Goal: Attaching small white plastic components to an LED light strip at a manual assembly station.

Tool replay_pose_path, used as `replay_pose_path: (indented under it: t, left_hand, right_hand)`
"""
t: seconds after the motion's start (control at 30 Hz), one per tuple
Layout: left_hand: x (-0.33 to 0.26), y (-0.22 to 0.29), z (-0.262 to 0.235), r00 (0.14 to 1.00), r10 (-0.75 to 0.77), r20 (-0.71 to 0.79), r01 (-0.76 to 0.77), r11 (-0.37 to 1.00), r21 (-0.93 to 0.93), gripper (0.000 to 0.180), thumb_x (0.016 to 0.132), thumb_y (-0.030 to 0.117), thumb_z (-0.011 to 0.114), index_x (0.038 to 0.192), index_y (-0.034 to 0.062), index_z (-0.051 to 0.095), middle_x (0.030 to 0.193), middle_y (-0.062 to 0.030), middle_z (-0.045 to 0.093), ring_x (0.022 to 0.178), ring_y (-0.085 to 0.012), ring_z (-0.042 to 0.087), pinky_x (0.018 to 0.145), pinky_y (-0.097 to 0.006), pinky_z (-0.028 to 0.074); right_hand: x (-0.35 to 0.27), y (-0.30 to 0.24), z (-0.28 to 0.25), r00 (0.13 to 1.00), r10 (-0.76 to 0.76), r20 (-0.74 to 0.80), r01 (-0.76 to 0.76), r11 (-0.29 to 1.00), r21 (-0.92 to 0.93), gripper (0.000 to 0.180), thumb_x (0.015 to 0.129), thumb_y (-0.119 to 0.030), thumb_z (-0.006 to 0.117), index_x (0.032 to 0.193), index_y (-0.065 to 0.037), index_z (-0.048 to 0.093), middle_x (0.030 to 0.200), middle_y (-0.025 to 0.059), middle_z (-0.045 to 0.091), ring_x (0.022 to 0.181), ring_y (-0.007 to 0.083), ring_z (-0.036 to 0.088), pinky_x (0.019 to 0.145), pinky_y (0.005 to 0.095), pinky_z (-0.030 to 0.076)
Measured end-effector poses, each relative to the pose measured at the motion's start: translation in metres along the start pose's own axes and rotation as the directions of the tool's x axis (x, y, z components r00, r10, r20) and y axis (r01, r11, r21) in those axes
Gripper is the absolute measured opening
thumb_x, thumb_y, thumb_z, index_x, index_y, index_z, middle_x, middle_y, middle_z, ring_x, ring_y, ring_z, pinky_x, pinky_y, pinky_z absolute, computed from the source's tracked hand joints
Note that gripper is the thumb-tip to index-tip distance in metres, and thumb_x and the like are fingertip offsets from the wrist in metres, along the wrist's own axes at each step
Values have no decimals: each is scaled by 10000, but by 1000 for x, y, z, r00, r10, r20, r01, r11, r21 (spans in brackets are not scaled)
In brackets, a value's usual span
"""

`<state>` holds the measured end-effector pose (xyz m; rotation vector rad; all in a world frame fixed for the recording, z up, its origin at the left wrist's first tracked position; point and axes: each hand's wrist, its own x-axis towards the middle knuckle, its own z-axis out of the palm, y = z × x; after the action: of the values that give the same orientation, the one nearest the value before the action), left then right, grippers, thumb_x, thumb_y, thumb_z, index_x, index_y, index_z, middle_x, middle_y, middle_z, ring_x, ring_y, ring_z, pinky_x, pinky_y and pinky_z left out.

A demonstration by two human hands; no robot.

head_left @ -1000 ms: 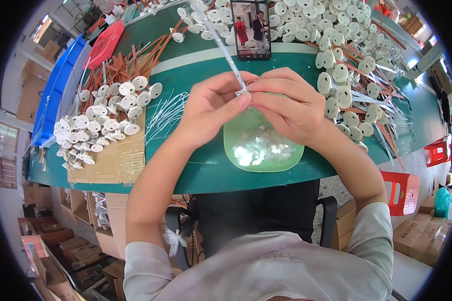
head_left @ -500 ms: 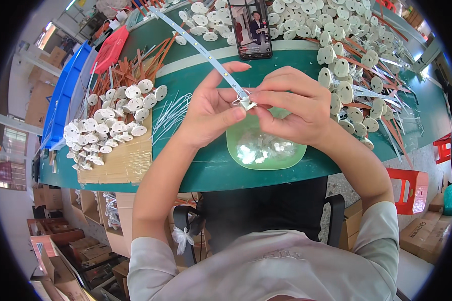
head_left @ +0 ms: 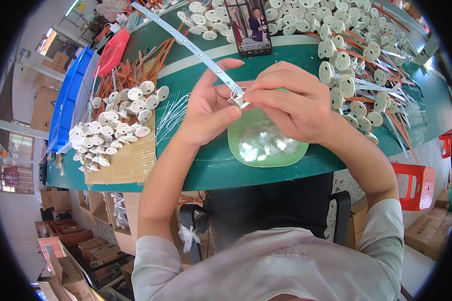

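Strip swinging further left since the earlier frame — both hands still pinching its near end.
Left hand (head_left: 211,108) and right hand (head_left: 291,100) are gripping the LED strip (head_left: 186,42) above the green bowl (head_left: 281,159); a phone (head_left: 247,25) is lying beyond them — white discs (head_left: 113,130) left.

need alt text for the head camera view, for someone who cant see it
Two bare hands, left hand and right hand, pinch the end of a long white strip over a green bowl of small clear pieces on a green table. Piles of white round discs lie on both sides, and a phone lies beyond.
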<state>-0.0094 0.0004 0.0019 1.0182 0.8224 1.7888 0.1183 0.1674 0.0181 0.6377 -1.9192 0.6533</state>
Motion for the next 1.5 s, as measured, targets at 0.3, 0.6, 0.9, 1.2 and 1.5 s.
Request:
replay_pose_path:
  t: [0.3,0.6,0.9,1.2,1.5]
  left_hand:
    - [-2,11,-9,1000,15,10,-17,966,258,508,848,53,791,1311,-15,593,1188,-132,702,1126,-228,675,1006,-385,534]
    - [3,21,-21,948,190,-256,-107,946,307,438,897,23,745,1303,-22,589,1292,-211,662,1109,-275,688,946,-372,551]
    - [3,10,-12,995,93,-48,-66,913,402,443,845,3,788,1253,-26,617,1206,-203,691,1068,-248,693,952,-393,561]
    - [1,6,-11,994,84,-69,-49,910,411,430,845,10,793,1238,-26,621,1185,-187,696,1039,-229,692,916,-384,571]
    - [2,8,-8,985,117,-128,-50,899,435,403,846,14,798,1214,-29,637,1138,-170,711,990,-211,690,883,-367,580]
  right_hand:
    - [-1,9,-1,992,-116,38,118,991,-59,298,676,54,734,972,23,730,981,122,705,819,297,680,696,358,577]
    - [-6,4,-11,932,78,354,-35,992,-125,268,768,-104,812,1006,-33,713,871,106,668,743,298,646,654,363,554]
    - [-25,2,0,780,165,603,-116,986,-120,448,821,-367,758,1138,-59,681,1011,113,661,1011,336,625,873,445,533]
    - [-25,3,6,698,186,692,-340,936,92,133,828,-143,746,929,-58,756,955,90,675,964,291,633,830,409,529]
    - [-14,3,-2,649,291,703,-435,900,30,219,855,-41,676,1067,-45,730,746,127,686,653,343,660,648,409,534]
